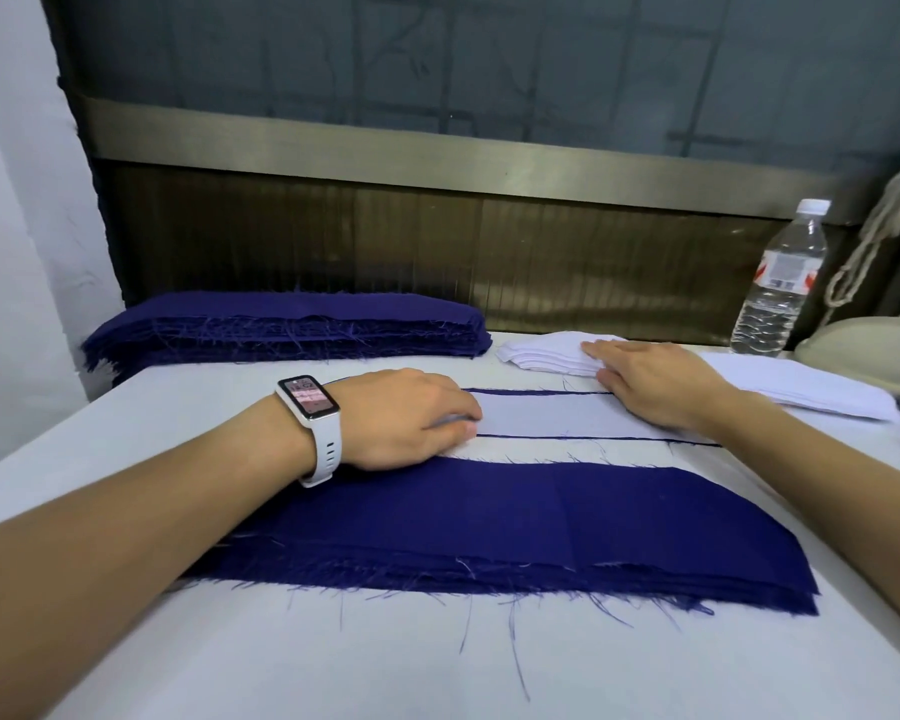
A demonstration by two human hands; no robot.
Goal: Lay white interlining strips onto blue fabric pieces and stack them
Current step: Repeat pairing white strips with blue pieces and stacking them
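A white interlining strip (541, 415) lies on a blue fabric piece, whose edges show as thin dark lines above and below it. My left hand (401, 423), with a white watch on the wrist, presses flat on the strip's left end. My right hand (655, 381) lies flat across its right end, fingertips reaching a pile of white strips (541, 350). A stack of blue pieces (515, 527) lies nearer to me. A thick pile of blue fabric (292, 330) sits at the far left.
A clear water bottle (780, 283) stands at the far right by a knotted cord (874, 236). More white strips (801, 387) spread out to the right. A brown panel (437, 236) backs the white table (333, 667). Loose blue threads trail from the near stack.
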